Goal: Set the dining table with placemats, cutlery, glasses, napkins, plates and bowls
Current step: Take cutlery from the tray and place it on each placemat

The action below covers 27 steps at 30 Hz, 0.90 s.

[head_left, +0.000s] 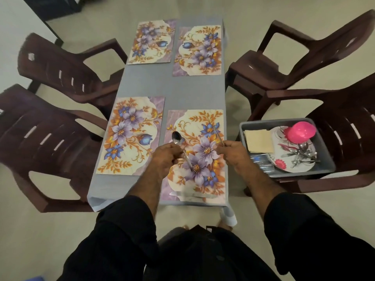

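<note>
So, left hand (165, 154) is curled round the handle of a spoon (178, 141), bowl end pointing away from the person, handle running back under the fingers toward the near edge of the table (142, 86). Right hand (233, 152) pinches a thin piece of cutlery (219, 136), prob. a fork or knife, too slim & blurred to tell which. Both hands hover over the near-right placemat (194, 153), one twd each side of it; my guess is that's so spoon & the other piece go down flanking the spot where a plate will sit.

Four floral placemats are already laid, two per long side: near-left placemat (129, 134), far-left placemat (151, 41), far-right placemat (197, 50). Each faces a chair, which fits one setting per seat. Nothing but mats on the table yet, so cutlery looks like the step just starting.

Supplies sit off the table: a grey tub (288, 173) rests on the seat of the near-right chair (345, 138), just beside the table's right edge, w/in easy reach of the right hand. Inside: folded napkins (258, 140), a flowered plate (284, 163) w/ more cutlery (302, 153) heaped on it, a pink bowl (301, 132) upturned on top, and what may be clear glasses (261, 162) lying low, hard to confirm.

No brand, label or writing readable anywhere.
</note>
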Motion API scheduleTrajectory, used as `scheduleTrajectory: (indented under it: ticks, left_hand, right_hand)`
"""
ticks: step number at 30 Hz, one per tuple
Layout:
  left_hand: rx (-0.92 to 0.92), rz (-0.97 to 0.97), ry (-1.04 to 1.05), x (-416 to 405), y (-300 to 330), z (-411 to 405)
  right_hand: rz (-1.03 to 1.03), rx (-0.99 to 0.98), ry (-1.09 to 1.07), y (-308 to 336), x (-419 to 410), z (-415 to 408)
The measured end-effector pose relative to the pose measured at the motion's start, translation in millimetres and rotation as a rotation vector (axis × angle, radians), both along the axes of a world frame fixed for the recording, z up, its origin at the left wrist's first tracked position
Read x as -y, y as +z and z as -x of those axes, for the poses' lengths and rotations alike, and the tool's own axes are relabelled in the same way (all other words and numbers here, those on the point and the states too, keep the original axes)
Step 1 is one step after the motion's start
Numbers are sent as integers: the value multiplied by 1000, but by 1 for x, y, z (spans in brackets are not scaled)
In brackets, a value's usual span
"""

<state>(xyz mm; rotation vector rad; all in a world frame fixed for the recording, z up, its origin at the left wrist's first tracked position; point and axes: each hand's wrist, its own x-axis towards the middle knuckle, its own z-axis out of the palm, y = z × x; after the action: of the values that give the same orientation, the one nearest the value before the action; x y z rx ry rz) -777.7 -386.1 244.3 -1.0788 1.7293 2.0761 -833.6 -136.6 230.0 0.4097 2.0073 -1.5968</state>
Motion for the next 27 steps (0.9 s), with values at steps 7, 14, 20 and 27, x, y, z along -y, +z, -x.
scheduleTrajectory:
  ticks: [7, 14, 20, 27]
  left_hand:
    - [-24, -152, 121, -22, 0, 23]
    - [62, -245, 94, -1, -35, 56]
    - [66, -124, -31, 33, -67, 114]
    - [-104, 781, -411, 67, -100, 196]
  right_hand:
    - [72, -14, 185, 6, 4, 24]
    - [-102, -87, 268, -26, 24, 55]
    - [-236, -82, 194, -53, 47, 105]
    - [-543, -327, 177, -67, 66, 186]
